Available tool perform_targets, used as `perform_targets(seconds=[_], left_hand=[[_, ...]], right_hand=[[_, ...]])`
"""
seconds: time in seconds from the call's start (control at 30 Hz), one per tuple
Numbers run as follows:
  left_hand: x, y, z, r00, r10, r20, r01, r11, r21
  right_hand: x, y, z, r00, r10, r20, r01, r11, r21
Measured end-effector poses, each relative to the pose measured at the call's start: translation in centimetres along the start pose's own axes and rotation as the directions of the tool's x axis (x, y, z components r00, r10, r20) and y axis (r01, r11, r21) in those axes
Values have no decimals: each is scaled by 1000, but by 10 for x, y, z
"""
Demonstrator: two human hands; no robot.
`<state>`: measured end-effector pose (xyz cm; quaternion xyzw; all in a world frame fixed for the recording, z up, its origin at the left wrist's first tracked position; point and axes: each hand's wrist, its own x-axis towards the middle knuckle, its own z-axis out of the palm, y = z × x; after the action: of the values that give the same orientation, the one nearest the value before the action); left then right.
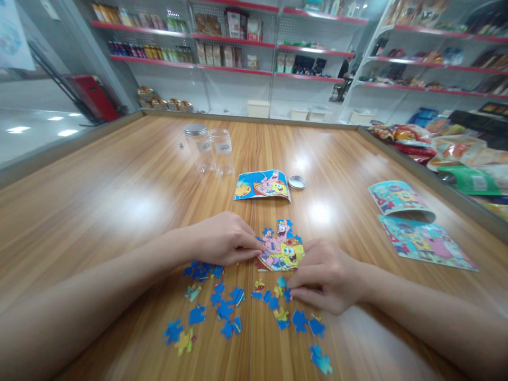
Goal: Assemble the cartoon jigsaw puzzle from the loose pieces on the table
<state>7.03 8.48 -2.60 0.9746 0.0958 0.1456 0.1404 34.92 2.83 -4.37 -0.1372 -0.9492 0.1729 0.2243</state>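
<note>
A partly assembled jigsaw puzzle (281, 248) with a pink and a yellow cartoon figure lies on the wooden table. My left hand (224, 238) is closed, its fingertips pressed together on the puzzle's left edge. To the right, my right hand (327, 275) pinches a small blue puzzle piece (288, 294) just below the assembled part. Several loose pieces are spread nearer to me, among them a blue piece (197, 315), a yellow piece (184, 342) and a blue-and-teal piece (320, 360). Some blue pieces (202, 270) lie partly under my left wrist.
Beyond the puzzle sits a curled picture sheet (262, 185) beside a metal lid (297, 182). A lidded clear jar (197, 148) and an open jar (221, 152) stand farther back. Two more picture sheets (426, 241) lie right, near bagged goods (468, 153). Shelves (234, 69) line the back.
</note>
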Motion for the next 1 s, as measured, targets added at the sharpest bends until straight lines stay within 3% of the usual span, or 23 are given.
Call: perform_targets(seconds=[1.0], left_hand=[[-1, 0, 0, 999, -39, 14, 40, 997, -66]], right_hand=[[-3, 3, -1, 999, 52, -14, -53, 999, -15]])
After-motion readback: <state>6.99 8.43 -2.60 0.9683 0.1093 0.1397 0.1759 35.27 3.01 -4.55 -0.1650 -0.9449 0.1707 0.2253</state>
